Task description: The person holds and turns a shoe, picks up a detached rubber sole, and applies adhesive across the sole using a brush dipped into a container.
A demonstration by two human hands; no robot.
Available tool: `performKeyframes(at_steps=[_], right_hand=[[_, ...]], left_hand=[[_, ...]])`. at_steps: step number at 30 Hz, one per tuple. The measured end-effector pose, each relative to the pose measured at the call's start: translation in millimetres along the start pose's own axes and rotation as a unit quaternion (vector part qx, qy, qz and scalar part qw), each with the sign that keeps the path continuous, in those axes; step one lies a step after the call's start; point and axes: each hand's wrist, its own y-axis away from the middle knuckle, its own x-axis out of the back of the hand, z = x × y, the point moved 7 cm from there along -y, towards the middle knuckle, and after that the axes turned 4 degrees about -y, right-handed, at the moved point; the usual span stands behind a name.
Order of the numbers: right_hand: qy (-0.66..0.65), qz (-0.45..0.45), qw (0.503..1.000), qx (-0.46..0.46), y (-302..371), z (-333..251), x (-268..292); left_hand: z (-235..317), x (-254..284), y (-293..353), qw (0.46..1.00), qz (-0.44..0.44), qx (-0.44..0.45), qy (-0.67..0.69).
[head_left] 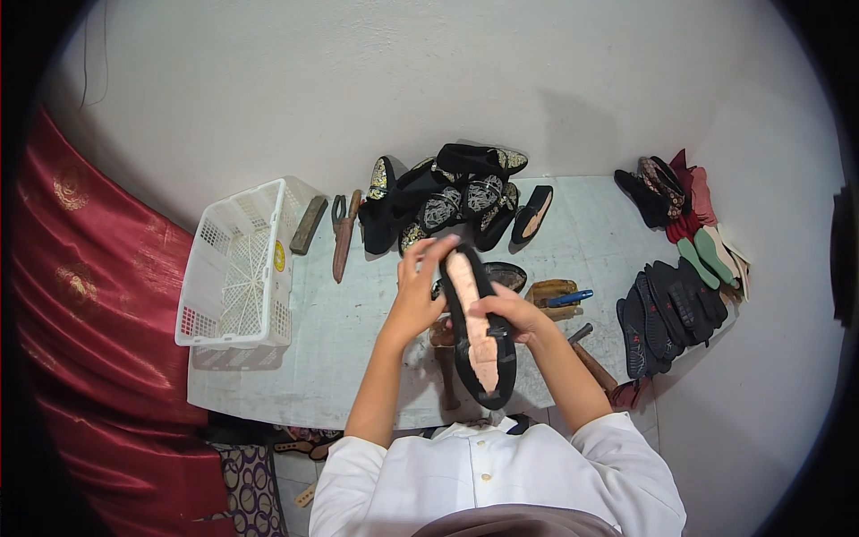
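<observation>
A: Where to find the shoe [481,347]?

B: Held above the near middle of the table [331,367], pale strip facing up, black all round it.

A: And the fingers?

B: On the left hand [417,294], loosely parted and partly blurred, up by the shoe's far end; cannot tell if pinching. On the right hand [512,315], pinching the shoe's side, thumb over the pale strip, other fingers mostly hidden.

A: Now the surface?

B: Greyish white, with dark scuffs near the hands. At the left, a white crate [234,342], with a block [309,225] and shears [343,237] nearby. Toward the back, a heap of black shoes [438,210], some with glittery patterns.

A: Toward the right?

B: Near the right hand, a blue tool [571,298]; beside the forearm, a hammer [593,362]. Farther over, black pieces [667,315], overlapping, just below green soles [705,258].

A: And the room?

B: Plain, pale walls [376,80], with a soft shadow at the back. Down the left, a shiny red curtain [116,295] with gold motifs. Beside its lower edge, patterned cloth [253,479].
</observation>
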Motion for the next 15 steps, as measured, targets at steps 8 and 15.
performKeyframes(at_steps=[8,15], right_hand=[[-0.138,0.051,0.927,0.345,42.9,-37.7,12.9],[-0.168,0.078,0.923,0.339,47.0,-0.6,3.6]], left_hand=[[-21.9,-74.9,98.4,0.715,-0.059,0.238,0.655],[-15.4,-90.9,135.4,0.568,0.075,0.288,0.768]])
